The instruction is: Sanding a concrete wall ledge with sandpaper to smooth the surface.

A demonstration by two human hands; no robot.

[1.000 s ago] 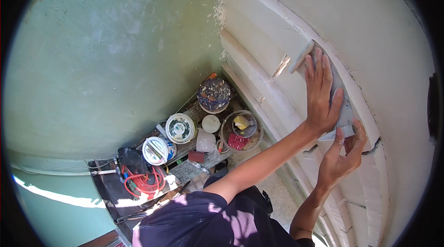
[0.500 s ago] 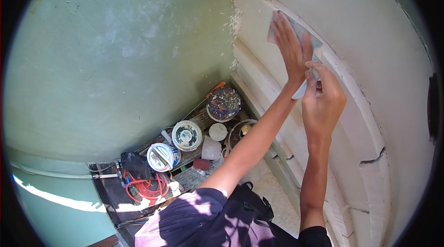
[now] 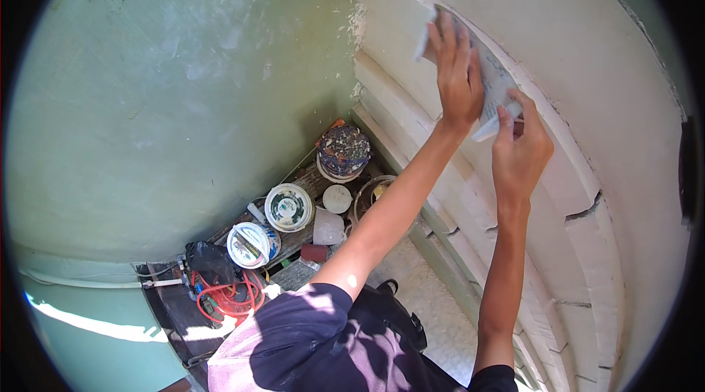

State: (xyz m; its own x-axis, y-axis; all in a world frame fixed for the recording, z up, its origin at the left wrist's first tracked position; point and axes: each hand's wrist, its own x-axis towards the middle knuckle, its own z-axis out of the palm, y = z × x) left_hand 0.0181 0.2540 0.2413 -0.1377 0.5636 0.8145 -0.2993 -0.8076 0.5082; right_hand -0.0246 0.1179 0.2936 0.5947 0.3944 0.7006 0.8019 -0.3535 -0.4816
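My left hand (image 3: pixel 457 76) lies with its fingers stretched out over a thin, pale sheet of sandpaper (image 3: pixel 493 77), which bears bluish print on the side facing me. The sheet is against the white stepped plaster wall (image 3: pixel 411 21), just under a raised curved ledge. Its upper left edge bends away from the wall. Lower and to the right, my right hand (image 3: pixel 520 144) pinches the sheet's lower end between thumb and fingers, where it curls over. The sheet's other side is mostly hidden.
Below to the left stand a paint-spattered bucket (image 3: pixel 344 151), a white-lidded tub (image 3: pixel 288 207) and a second tub (image 3: pixel 248 246). A red hose (image 3: pixel 229 295) lies coiled by a black bag (image 3: pixel 211 263). A green wall (image 3: pixel 183 120) meets the plaster wall in a corner.
My right hand has drawn away from my left wrist and now pinches the sheet's lower end. More of the printed side shows, and the upper left edge has bent outward. The view shifted slightly.
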